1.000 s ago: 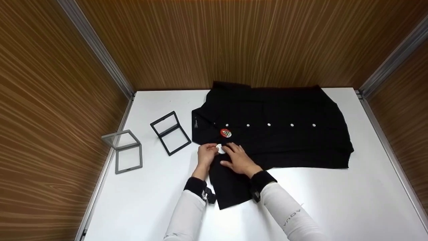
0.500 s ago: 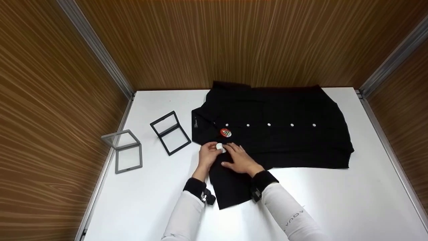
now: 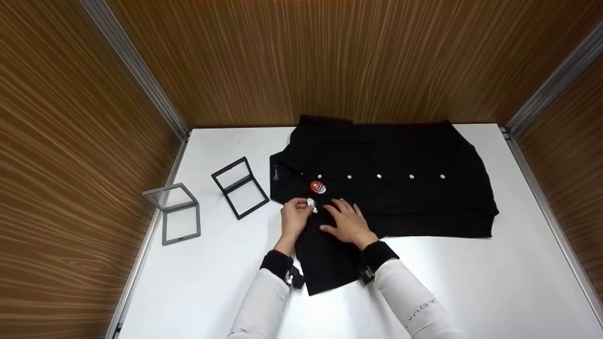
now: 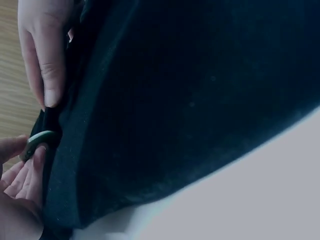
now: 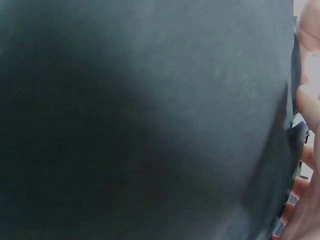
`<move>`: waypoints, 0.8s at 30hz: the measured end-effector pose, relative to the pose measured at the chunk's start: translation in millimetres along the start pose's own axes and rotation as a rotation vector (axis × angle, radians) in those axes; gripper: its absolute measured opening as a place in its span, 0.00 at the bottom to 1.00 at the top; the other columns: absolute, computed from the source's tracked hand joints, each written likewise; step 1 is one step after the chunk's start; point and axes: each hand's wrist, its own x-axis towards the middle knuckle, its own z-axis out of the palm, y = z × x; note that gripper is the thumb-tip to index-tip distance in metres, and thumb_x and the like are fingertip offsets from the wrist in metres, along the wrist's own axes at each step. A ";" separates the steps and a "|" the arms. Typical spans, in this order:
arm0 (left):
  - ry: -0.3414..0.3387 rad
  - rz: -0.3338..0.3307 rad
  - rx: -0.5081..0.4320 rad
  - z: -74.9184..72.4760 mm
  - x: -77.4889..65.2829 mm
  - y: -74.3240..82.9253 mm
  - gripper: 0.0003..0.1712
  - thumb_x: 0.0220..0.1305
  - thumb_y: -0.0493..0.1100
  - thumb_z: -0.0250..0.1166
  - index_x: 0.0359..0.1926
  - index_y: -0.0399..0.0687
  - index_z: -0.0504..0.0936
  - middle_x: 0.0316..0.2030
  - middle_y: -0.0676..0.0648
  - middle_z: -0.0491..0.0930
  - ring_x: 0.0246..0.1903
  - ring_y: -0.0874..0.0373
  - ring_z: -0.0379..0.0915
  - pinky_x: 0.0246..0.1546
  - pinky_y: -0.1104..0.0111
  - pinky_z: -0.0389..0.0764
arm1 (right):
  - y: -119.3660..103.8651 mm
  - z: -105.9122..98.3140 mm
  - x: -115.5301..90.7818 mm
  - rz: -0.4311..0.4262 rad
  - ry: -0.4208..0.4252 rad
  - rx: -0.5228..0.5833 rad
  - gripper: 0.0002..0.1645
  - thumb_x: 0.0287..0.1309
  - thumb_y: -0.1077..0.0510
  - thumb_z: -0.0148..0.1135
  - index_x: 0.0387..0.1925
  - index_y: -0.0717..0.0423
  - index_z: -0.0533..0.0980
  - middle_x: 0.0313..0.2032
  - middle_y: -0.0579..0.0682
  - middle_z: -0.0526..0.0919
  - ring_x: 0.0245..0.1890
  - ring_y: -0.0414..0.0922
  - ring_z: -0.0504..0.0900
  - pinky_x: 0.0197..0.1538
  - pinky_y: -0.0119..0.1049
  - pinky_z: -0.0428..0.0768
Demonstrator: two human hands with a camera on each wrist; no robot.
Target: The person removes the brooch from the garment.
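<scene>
A black buttoned shirt (image 3: 400,202) lies across the white table, its collar toward the left. With thumb and fingers my left hand (image 3: 293,219) pinches a small white round badge (image 3: 310,202) over the shirt near the collar. That badge (image 4: 39,140) stands tilted on edge against the dark cloth in the left wrist view. Fingers spread, my right hand (image 3: 348,223) rests on the shirt to the right of the badge. Beside both hands lies a red round badge (image 3: 318,187) with a tree-like picture. Dark cloth fills most of the right wrist view.
Two hinged frame-like cases stand unfolded on the left of the table: a black case (image 3: 240,187) and a grey case (image 3: 181,214). The shirt's sleeve (image 3: 327,263) stretches toward the front between the forearms. Wood-grain walls (image 3: 330,61) enclose the table's back and sides.
The white badge has tipped from nearly face-up to tilted in my left hand. My right hand has drawn away from it slightly to the right.
</scene>
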 end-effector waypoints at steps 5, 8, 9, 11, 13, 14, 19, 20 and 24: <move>0.016 0.137 0.144 5.2 0.1 3.4 0.13 0.59 0.35 0.69 0.44 0.32 0.85 0.33 0.43 0.86 0.33 0.55 0.84 0.35 0.69 0.83 | 1.5 1.1 -1.2 -0.010 -0.010 -0.044 0.42 0.59 0.33 0.61 0.70 0.47 0.66 0.72 0.56 0.60 0.72 0.57 0.53 0.69 0.60 0.53; 0.020 0.208 0.221 7.3 -0.6 6.5 0.12 0.60 0.35 0.68 0.44 0.31 0.85 0.33 0.42 0.86 0.32 0.55 0.84 0.35 0.69 0.83 | 1.0 0.7 -1.3 -0.011 -0.024 -0.046 0.43 0.60 0.34 0.60 0.70 0.48 0.65 0.72 0.56 0.59 0.73 0.58 0.53 0.69 0.62 0.52; 0.019 0.224 0.247 7.8 -0.8 7.5 0.12 0.61 0.34 0.68 0.44 0.31 0.85 0.33 0.42 0.86 0.32 0.56 0.84 0.34 0.70 0.83 | 0.8 0.6 -1.4 -0.008 -0.035 -0.046 0.43 0.60 0.33 0.60 0.71 0.48 0.64 0.72 0.56 0.58 0.73 0.58 0.52 0.69 0.62 0.52; 0.012 0.250 0.302 8.3 -1.3 10.4 0.11 0.61 0.34 0.67 0.43 0.33 0.86 0.32 0.43 0.86 0.31 0.56 0.84 0.33 0.69 0.83 | 0.1 -0.4 -1.1 -0.003 -0.056 -0.044 0.44 0.61 0.33 0.59 0.71 0.48 0.63 0.73 0.56 0.56 0.73 0.58 0.50 0.69 0.63 0.50; 0.004 0.274 0.361 8.5 -2.0 13.2 0.08 0.61 0.34 0.67 0.40 0.35 0.86 0.31 0.44 0.86 0.31 0.55 0.84 0.32 0.67 0.83 | -0.6 -1.3 -1.0 0.005 -0.076 -0.039 0.45 0.61 0.32 0.58 0.72 0.48 0.62 0.74 0.56 0.55 0.74 0.58 0.49 0.69 0.64 0.49; 0.002 0.285 0.396 8.7 -2.3 14.7 0.06 0.61 0.34 0.66 0.38 0.37 0.87 0.30 0.44 0.86 0.31 0.54 0.83 0.32 0.65 0.82 | -0.7 -1.7 -0.9 0.008 -0.084 -0.037 0.45 0.60 0.32 0.59 0.72 0.48 0.62 0.74 0.56 0.55 0.74 0.57 0.48 0.69 0.64 0.49; 0.013 0.340 0.552 9.6 -4.0 22.5 0.05 0.59 0.33 0.66 0.27 0.42 0.83 0.28 0.41 0.84 0.30 0.45 0.83 0.27 0.56 0.80 | 0.1 -1.9 -0.2 0.003 -0.088 -0.012 0.51 0.54 0.32 0.65 0.73 0.49 0.61 0.73 0.57 0.55 0.74 0.58 0.48 0.69 0.65 0.48; 0.015 0.346 0.576 9.8 -4.2 24.2 0.06 0.59 0.33 0.66 0.26 0.42 0.83 0.28 0.40 0.84 0.29 0.43 0.82 0.27 0.55 0.80 | 0.6 -1.5 0.0 0.001 -0.087 -0.007 0.52 0.53 0.32 0.66 0.73 0.49 0.61 0.73 0.57 0.55 0.74 0.59 0.48 0.69 0.65 0.47; 0.013 0.351 0.664 10.7 -5.2 30.2 0.07 0.59 0.32 0.65 0.24 0.40 0.82 0.28 0.38 0.83 0.28 0.42 0.82 0.26 0.55 0.80 | 1.9 -0.3 0.2 -0.011 -0.079 0.015 0.53 0.51 0.33 0.68 0.73 0.51 0.61 0.73 0.58 0.54 0.74 0.59 0.47 0.68 0.66 0.47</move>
